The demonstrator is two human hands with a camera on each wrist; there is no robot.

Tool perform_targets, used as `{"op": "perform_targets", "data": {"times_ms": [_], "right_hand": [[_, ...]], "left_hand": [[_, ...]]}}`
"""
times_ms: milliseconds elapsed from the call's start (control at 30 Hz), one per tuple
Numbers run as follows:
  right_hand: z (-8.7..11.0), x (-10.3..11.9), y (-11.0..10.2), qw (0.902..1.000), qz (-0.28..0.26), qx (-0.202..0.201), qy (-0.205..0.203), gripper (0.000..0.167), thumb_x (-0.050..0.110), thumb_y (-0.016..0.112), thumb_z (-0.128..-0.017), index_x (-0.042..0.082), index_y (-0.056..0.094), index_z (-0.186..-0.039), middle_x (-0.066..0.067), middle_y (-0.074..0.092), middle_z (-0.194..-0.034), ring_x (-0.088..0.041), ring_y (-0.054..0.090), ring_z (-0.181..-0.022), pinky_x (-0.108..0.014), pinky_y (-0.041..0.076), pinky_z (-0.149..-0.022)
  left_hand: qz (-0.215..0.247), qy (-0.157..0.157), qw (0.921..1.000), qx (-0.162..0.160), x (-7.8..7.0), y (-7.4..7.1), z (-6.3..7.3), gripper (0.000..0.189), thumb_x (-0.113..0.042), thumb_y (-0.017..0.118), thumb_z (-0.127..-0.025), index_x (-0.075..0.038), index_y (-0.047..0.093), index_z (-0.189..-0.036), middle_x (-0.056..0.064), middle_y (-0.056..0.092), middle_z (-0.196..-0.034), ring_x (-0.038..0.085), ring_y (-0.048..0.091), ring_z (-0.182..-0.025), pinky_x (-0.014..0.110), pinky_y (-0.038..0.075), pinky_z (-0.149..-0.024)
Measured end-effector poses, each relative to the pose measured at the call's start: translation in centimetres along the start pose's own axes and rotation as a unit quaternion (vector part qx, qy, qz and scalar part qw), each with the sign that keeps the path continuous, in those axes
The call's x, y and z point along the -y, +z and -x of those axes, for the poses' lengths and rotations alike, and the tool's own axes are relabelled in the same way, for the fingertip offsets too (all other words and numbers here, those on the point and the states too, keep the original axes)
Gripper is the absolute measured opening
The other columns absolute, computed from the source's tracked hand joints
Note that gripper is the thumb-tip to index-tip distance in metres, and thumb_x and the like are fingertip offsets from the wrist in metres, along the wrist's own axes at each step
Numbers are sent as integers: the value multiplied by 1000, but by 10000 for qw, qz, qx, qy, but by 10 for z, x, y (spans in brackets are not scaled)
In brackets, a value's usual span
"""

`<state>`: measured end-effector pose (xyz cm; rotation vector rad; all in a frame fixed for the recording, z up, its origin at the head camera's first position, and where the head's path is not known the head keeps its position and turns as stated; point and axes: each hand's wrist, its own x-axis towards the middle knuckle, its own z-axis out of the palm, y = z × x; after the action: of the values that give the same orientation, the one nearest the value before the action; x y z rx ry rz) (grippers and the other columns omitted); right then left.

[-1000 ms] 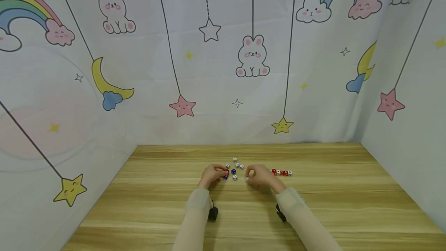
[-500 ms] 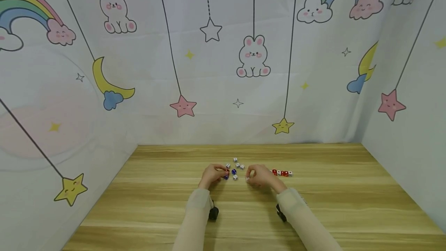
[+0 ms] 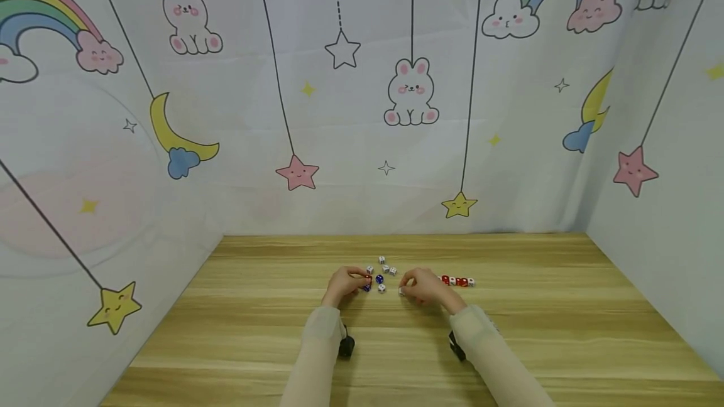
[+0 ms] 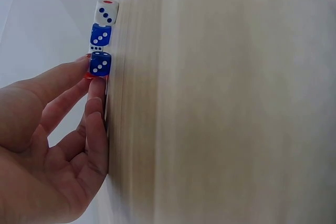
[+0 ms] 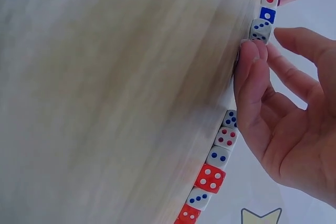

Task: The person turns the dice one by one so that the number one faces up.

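My left hand [image 3: 342, 284] pinches a red die [image 3: 369, 279] between thumb and finger at the left of a loose group of dice. A blue die [image 4: 100, 64] stands right beside it and covers most of the red one in the left wrist view. My right hand [image 3: 421, 285] has its fingertips around a white die [image 5: 260, 30] with blue pips, at the group's right side. Between the hands are another blue die [image 3: 379, 279] and a white die [image 3: 381, 288]. Several white dice, one of them a small die [image 3: 381, 260] at the back, lie just beyond.
A straight row of red and white dice, with a red die [image 5: 210, 178] among them, runs to the right behind my right hand. The wooden table [image 3: 254, 331] meets a patterned cloth wall [image 3: 351, 206] at the back and on both sides.
Both hands stay nearly in place. The white die at my right fingertips shows slightly more and sits a touch nearer to me. The view has shifted very slightly.
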<state>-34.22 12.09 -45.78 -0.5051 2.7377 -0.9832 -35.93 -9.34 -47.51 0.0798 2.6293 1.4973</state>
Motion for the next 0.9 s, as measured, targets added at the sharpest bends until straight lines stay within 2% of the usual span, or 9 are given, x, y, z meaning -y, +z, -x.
{"op": "perform_targets", "data": {"times_ms": [267,500,733,900], "right_hand": [[0,-1,2,9999,-66,82,-23,10,10,64,-79,10,60,-88,-3,54,-52,-11,46,-44,-22,37,-39],[3,-9,-2,9997,-121,-61,-180,10,8,65,-77,9,59,-85,-3,55,-55,-10,47,-44,-21,39,-39],[15,-27,-22,9991,-169,-187,-351,11,4,63,-74,5,58,-84,3,45,-51,-7,40,-39,-19,35,-38],[27,-45,-42,9987,-174,-323,-364,10,4,61,-76,2,57,-86,1,47,-56,-8,40,-43,-21,36,-40]], "left_hand": [[40,-3,10000,5,0,0,0,21,-20,64,-81,-5,69,-96,9,69,-84,7,49,-50,23,43,-50],[48,12,10000,11,0,0,1,22,-19,65,-81,-4,68,-96,9,69,-85,7,49,-50,22,43,-50],[4,16,10000,-5,-1,0,1,20,-19,64,-82,-5,68,-96,9,69,-84,8,49,-51,22,43,-50],[-19,19,10000,-18,-1,0,0,20,-19,64,-81,-6,69,-95,8,69,-83,8,49,-50,22,43,-50]]}}
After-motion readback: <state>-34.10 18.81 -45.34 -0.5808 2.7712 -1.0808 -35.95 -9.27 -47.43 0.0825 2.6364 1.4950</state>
